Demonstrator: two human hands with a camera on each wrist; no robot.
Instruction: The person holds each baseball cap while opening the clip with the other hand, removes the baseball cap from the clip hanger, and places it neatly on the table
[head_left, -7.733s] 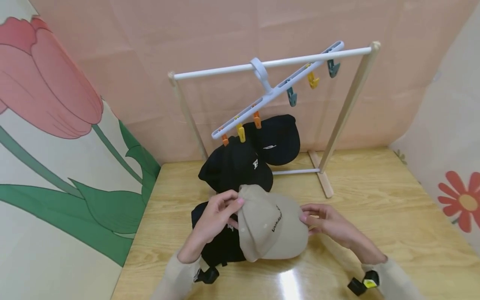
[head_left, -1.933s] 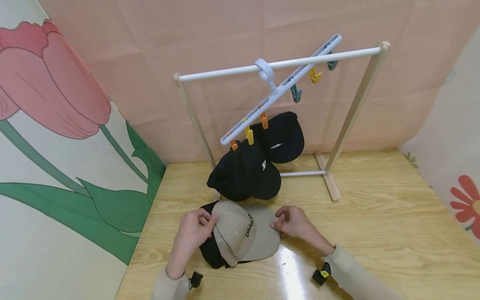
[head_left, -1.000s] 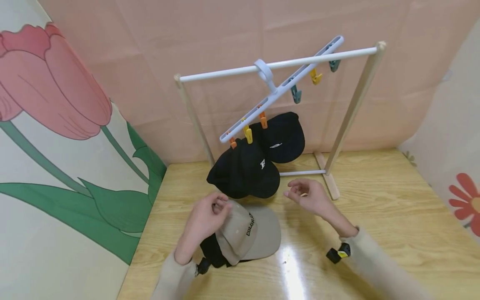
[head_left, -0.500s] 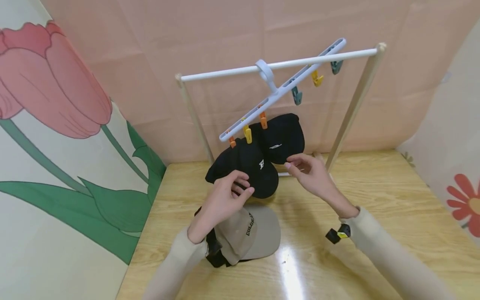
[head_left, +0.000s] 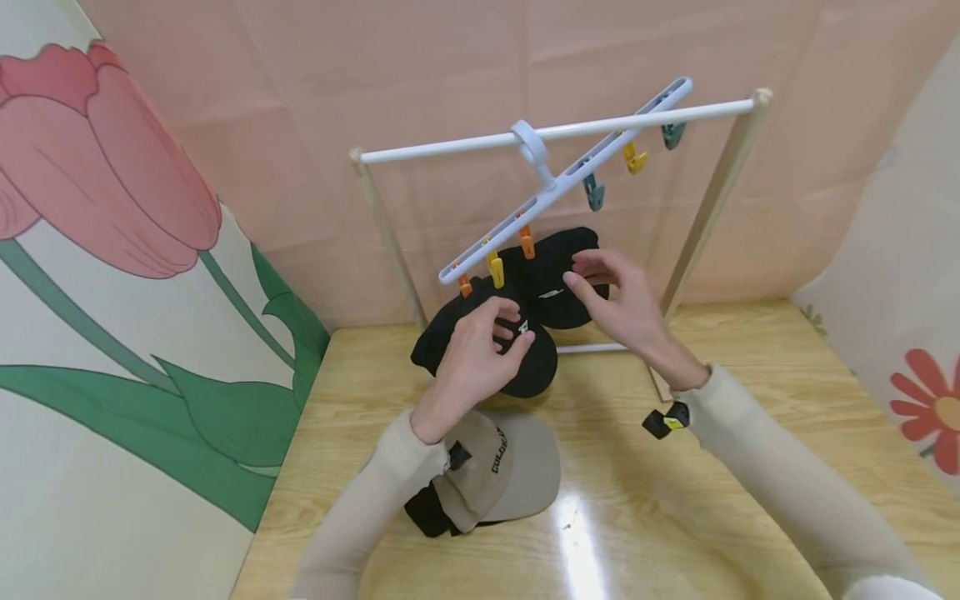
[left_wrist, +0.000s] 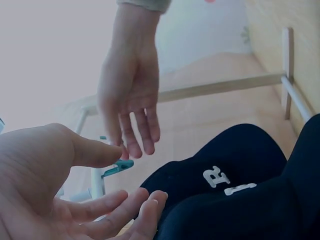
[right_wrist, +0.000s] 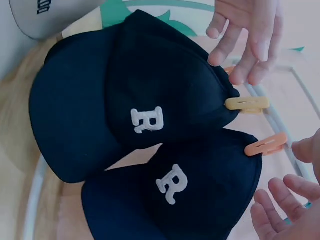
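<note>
My left hand (head_left: 480,354) is raised in front of the nearer hanging black cap (head_left: 457,333), its fingers loosely bent and holding nothing. To its right, my right hand (head_left: 622,308) is in front of the farther black cap (head_left: 562,267), likewise holding nothing. Both caps bear a white letter R in the right wrist view. A yellow clip (right_wrist: 247,103) grips the nearer cap's edge; an orange clip (right_wrist: 266,145) grips the other cap. The clips hang from a tilted pale-blue clip hanger (head_left: 551,187). Below my left forearm, a beige cap (head_left: 521,471) lies over a black cap (head_left: 427,510).
A white rod (head_left: 450,146) on a wooden stand (head_left: 708,208) carries the hanger by its hook. Toward the hanger's right end hang two dark teal clips (head_left: 594,193) and a yellow clip (head_left: 633,158), holding nothing. The wooden table (head_left: 787,417) extends right.
Earlier both hands gripped the beige cap, shifting it left and laying it over the black cap. They have let go and risen toward the hanger; the hanging caps have barely moved.
</note>
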